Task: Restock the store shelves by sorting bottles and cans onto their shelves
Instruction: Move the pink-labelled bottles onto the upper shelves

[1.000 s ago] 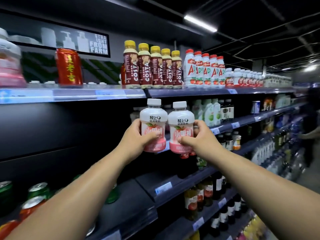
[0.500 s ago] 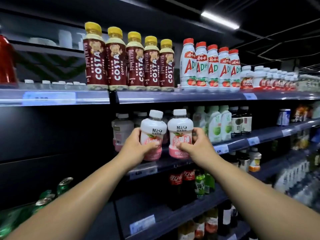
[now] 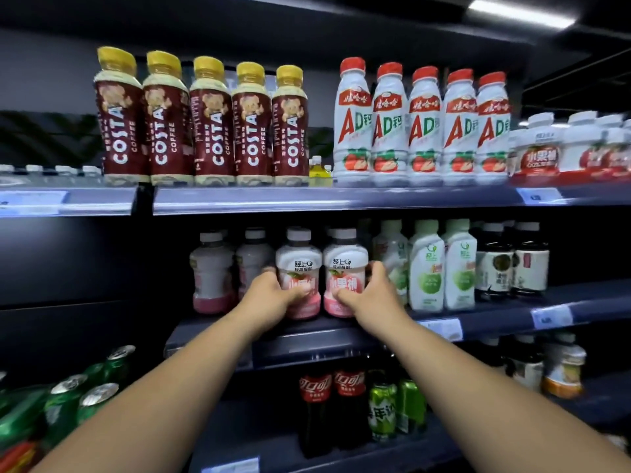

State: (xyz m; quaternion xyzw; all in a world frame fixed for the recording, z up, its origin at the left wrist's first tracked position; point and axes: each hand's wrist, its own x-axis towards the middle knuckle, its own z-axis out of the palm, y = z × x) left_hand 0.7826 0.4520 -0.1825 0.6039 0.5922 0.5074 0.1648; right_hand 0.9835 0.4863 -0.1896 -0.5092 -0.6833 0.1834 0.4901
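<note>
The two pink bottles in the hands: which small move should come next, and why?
Probably set them down and let go: the left hand and right hand hold the pink bottles upright at the middle shelf front, beside matching bottles.

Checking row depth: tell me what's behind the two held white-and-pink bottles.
Two similar pink-based bottles stand deeper, leftward. Straight behind, the held white-and-pink plastic bottles, left hand and right hand hide the shelf.

Lower label of left pink bottle (image 3: 299, 264) is hidden by left grip (image 3: 269, 297); that of right pink bottle (image 3: 345, 264) by right grip (image 3: 368, 291). Green cans (image 3: 20, 428) run off the left edge. Far-right white bottles (image 3: 580, 145) are blurred. Price tag (image 3: 537, 196) print is illegible.
</note>
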